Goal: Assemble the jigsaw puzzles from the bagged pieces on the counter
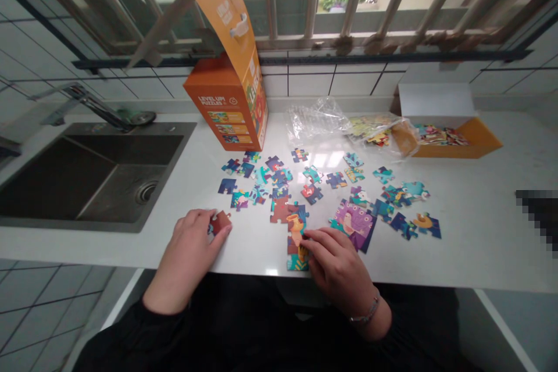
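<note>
My left hand is closed on a brown puzzle piece at the counter's near left, thumb and fingers on either side of it. My right hand is pinched around a small puzzle piece, mostly hidden by the fingers, at the right edge of a joined strip with an orange animal. A brown joined piece touches this strip at its upper left. Just beyond my right hand lies a joined purple section. Several loose blue and teal pieces, such as a dark blue one, lie scattered beyond both hands.
An orange puzzle box stands with its lid up at the back. Clear plastic bags lie beside it. An open yellow box holds more pieces at back right. On the left is a sink with a faucet.
</note>
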### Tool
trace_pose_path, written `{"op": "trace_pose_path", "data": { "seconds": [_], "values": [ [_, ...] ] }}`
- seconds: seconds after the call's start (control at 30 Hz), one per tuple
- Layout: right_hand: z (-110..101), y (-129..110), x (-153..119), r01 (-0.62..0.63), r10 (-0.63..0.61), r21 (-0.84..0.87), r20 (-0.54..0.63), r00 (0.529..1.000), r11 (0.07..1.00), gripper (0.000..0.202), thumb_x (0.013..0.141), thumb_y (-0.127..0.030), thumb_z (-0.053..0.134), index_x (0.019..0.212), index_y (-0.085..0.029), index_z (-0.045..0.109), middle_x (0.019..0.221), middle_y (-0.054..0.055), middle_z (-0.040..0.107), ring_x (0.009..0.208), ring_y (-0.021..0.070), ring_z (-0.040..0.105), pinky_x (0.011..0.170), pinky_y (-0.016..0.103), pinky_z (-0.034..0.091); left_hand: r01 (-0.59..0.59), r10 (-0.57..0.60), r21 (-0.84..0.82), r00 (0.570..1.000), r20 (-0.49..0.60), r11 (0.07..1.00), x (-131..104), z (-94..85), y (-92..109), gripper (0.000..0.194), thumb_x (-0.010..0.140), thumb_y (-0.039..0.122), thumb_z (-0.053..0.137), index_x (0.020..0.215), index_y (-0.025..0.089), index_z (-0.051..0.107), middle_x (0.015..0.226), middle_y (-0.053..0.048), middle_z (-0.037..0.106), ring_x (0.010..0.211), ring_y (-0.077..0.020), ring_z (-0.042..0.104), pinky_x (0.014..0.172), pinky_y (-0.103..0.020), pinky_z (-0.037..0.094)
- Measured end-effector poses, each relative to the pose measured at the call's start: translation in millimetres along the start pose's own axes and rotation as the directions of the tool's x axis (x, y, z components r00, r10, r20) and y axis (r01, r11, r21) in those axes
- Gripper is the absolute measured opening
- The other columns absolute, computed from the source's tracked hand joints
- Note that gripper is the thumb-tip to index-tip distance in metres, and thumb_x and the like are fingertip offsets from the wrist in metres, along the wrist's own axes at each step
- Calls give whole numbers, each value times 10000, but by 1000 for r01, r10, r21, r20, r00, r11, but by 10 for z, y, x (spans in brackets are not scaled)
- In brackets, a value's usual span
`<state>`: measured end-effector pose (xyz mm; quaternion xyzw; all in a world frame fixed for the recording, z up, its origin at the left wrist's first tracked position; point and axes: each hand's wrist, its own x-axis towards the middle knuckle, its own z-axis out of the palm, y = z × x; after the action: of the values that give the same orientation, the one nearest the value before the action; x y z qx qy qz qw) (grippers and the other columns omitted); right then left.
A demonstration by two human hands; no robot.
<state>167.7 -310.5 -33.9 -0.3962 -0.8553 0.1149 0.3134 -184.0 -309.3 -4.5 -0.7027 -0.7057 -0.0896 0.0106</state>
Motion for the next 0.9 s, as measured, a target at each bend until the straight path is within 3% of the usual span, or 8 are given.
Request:
{"op": "trace_pose_path", "data": {
  "seconds": [0.17,0.37,0.57,0.9],
  "values": [
    [5,-2,-1,-4,4,-7,-3,1000,1000,293,1009,-99,611,1265,-195,718,1296,104,767,1202,303,653,1061,509,567,8,21,-227,992,125,974,54,-32,-57,356,922,461,754,1159,197,726,1159,-123,726,1093,-341,670,1031,-509,535],
    [3,-6,-9,-17,17,-7,-4,1000,1000,301,999,-97,612,1253,-206,732,1305,99,764,1204,299,653,1063,502,566,-27,110,-459,982,155,888,97,-74,229,310,897,338,812,1178,254,713,1224,-76,700,1162,-301,666,1031,-444,543],
    [1,-11,-9,-25,24,-18,-11,1000,1000,301,1010,-105,599,1251,-221,737,1304,100,769,1197,292,670,1063,501,569,-25,90,-470,989,116,883,126,18,561,331,909,255,831,1212,248,697,1179,-60,704,1104,-278,689,1000,-426,574],
    [7,4,-21,-22,22,-16,14,1000,1000,289,1023,-127,611,1278,-207,720,1313,102,760,1210,308,653,1060,518,564,-150,188,-480,982,31,864,109,109,804,395,886,221,878,1247,244,717,1181,-49,658,1118,-265,683,1003,-426,592]
  ]
}}
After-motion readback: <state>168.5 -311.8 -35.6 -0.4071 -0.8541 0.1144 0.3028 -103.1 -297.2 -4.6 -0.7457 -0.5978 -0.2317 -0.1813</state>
